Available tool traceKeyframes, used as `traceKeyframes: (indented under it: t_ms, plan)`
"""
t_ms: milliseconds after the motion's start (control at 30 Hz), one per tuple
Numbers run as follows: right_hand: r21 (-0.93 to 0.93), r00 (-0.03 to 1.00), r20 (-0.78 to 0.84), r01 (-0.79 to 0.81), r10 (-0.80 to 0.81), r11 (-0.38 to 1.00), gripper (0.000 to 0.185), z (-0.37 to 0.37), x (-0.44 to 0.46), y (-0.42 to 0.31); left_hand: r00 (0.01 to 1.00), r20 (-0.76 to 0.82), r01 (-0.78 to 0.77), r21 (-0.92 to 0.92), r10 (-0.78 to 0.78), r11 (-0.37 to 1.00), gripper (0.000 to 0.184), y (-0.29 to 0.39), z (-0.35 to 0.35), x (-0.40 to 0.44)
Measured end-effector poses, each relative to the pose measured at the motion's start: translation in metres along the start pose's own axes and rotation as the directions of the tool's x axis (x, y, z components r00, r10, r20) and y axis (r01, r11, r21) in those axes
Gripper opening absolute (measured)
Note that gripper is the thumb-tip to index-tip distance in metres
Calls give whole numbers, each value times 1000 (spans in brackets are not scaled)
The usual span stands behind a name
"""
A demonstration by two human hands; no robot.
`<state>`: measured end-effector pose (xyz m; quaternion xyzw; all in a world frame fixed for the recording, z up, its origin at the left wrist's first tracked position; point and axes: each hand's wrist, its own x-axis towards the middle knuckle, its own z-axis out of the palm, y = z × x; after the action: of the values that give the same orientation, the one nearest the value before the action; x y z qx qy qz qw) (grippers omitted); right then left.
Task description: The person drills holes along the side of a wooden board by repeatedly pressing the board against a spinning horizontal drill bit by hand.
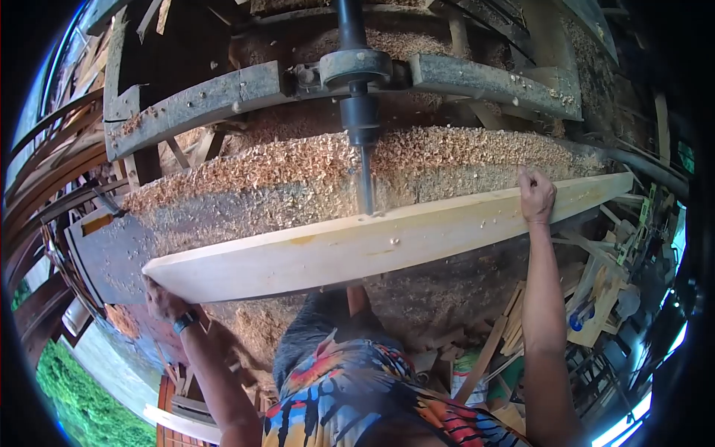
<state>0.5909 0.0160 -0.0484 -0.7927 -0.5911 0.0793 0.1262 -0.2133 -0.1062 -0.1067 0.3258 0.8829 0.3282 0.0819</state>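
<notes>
Holds a long wooden board [320, 261] on edge across the workbench [126, 249], slanting from low at the left to higher at the right, with its broad pale face toward the body. Has hold of the left end with the left hand [165, 299], partly closed and curled about the lower corner; cannot quite make out the fingertips, half hidden in shadow against the wood. Grips the upper edge well to the right of the middle with the right hand [536, 195], curled nearly into a fist over the wood, with the wrist against the board's face. Wears a dark watch [185, 321] on the left wrist, a brightly patterned shirt [342, 395] and dark shorts [298, 335].

Faces an upright spindle [359, 112], with a slim metal bit [366, 179] pointing down to the board's narrow upper side, right by a small dark hole near mid-length. Shows a few loose chips on the board and a thick ridge of wood shavings [261, 167] along the bench behind it. Has a curved wooden rail [201, 104] on either side of the spindle, long wooden strips [59, 167] at far left, and wood offcuts [514, 320] below the right forearm.
</notes>
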Motion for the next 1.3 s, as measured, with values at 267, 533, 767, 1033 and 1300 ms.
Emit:
traceKeyframes:
  t_ms: [267, 533, 767, 1033, 1300]
  plan:
    - [-17, 998, 63, -23, 24, 1000, 39, -2, -3, 0, 970, 68, 243, -350, -234, 905, 42, 32, 0, -4]
    - [9, 998, 68, -1, 0, 1000, 42, -3, 2, -3, 994, 95, 58, -83, -50, 995, 29, 44, 1, -10]
    - [-33, 994, 96, -43, 46, 999, 39, -4, 4, -1, 984, 125, 146, -128, -130, 981, 36, 53, 4, -8]
    - [0, 995, 98, -29, 29, 1000, 41, -2, 5, 0, 991, 128, 5, 239, -37, 971, 42, 70, -1, -11]
    - [5, 994, 109, -19, 18, 1000, 41, -2, 5, 4, 982, 132, -186, 536, 136, 824, 43, 82, -3, -15]
